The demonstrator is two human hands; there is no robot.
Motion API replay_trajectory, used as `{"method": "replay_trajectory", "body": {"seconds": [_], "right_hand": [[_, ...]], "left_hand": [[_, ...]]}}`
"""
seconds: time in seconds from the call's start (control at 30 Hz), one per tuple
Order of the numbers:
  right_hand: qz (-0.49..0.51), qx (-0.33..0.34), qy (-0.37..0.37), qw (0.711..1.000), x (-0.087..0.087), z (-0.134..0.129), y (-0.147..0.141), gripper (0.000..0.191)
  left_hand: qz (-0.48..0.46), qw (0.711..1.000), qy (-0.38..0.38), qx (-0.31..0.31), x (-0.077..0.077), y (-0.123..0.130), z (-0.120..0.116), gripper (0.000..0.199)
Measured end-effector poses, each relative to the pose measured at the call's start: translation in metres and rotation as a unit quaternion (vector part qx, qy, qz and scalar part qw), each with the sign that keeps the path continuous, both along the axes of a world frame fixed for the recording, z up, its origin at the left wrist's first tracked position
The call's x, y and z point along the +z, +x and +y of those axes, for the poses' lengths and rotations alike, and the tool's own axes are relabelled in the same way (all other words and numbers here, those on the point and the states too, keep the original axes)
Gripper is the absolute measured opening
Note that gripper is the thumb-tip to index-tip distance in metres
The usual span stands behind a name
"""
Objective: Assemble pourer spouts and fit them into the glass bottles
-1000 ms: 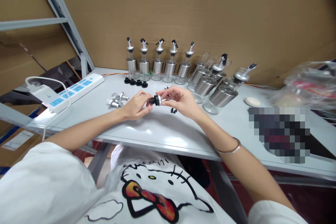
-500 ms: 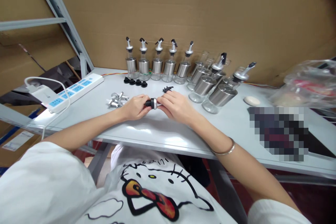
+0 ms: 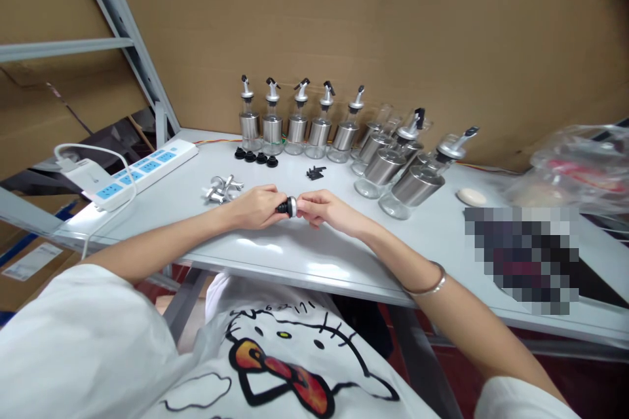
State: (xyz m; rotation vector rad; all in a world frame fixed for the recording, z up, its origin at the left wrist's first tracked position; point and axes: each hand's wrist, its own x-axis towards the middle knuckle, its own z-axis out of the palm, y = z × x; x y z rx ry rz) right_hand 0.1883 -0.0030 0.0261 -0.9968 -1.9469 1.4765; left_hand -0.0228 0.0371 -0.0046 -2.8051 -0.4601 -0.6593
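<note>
Above the table's front part, my left hand (image 3: pixel 260 207) is closed on the black ribbed end of a pourer stopper (image 3: pixel 290 206). My right hand (image 3: pixel 322 211) pinches at the stopper's silver end, its fingertips covering the spout. Behind my hands lie small black pieces (image 3: pixel 316 173) in a loose pile. Several silver spouts (image 3: pixel 222 189) are heaped left of my left hand. Several black ribbed stoppers (image 3: pixel 255 157) stand in a row farther back.
Glass and steel bottles (image 3: pixel 297 129) with pourers line the table's back. More bottles (image 3: pixel 417 180) stand at the right. A power strip (image 3: pixel 142 173) is at the left. A white oval object (image 3: pixel 471 197) and plastic bags (image 3: pixel 574 167) are at the right.
My right hand has drawn back from the black pieces, uncovering them, and its fingers have shifted on the stopper's silver end. The view has moved slightly.
</note>
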Motion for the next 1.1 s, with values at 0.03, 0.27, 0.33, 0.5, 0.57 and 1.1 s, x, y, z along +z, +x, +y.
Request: {"method": "replay_trajectory", "body": {"seconds": [0.03,0.27,0.33,0.5,0.57,1.1], "right_hand": [[0.017,0.015,-0.058,0.998,0.000,0.001,0.000,0.042],[0.096,0.014,-0.084,0.992,-0.006,0.002,-0.005,0.049],[0.100,0.014,-0.041,0.994,-0.006,0.001,-0.007,0.047],[-0.025,-0.038,0.213,0.976,-0.004,-0.005,-0.005,0.030],[-0.062,-0.044,0.306,0.949,-0.005,-0.005,-0.004,0.025],[-0.083,-0.044,0.447,0.890,-0.003,-0.004,0.000,0.019]], "left_hand": [[-0.002,1.000,-0.003,-0.011,0.000,0.000,-0.001,0.037],[-0.086,0.981,-0.174,-0.024,0.006,0.004,-0.007,0.033],[-0.124,0.965,-0.230,-0.027,0.008,0.006,-0.010,0.032],[-0.194,0.911,-0.364,-0.012,0.006,0.010,-0.016,0.038],[-0.200,0.888,-0.415,-0.008,0.004,0.012,-0.018,0.042],[-0.232,0.855,-0.464,0.021,-0.003,0.018,-0.028,0.047]]}}
